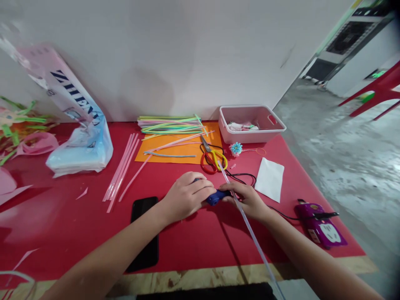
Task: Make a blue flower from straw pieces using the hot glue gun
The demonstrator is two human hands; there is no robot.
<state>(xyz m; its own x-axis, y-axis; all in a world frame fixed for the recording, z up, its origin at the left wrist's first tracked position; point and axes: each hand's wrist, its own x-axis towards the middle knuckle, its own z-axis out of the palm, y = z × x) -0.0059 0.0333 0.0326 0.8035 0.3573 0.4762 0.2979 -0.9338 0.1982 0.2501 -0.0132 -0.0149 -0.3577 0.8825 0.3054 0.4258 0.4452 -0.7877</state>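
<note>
My left hand (186,196) is closed over a blue tool (215,197), probably a small glue gun, low on the red table cover (193,241). My right hand (246,199) touches the tool's front end and pinches a long clear straw (250,229) that slants from near the scissors toward the table's front edge. A black cord (243,178) runs from the tool to the right.
Red-and-yellow scissors (212,157) lie on an orange sheet (175,146) with coloured straws (170,124). Pink straws (122,168), a black phone (144,233), a white paper square (269,179), a purple power strip (320,225), a grey bin (250,123), a small paper flower (236,148) and a plastic bag (81,141) surround my hands.
</note>
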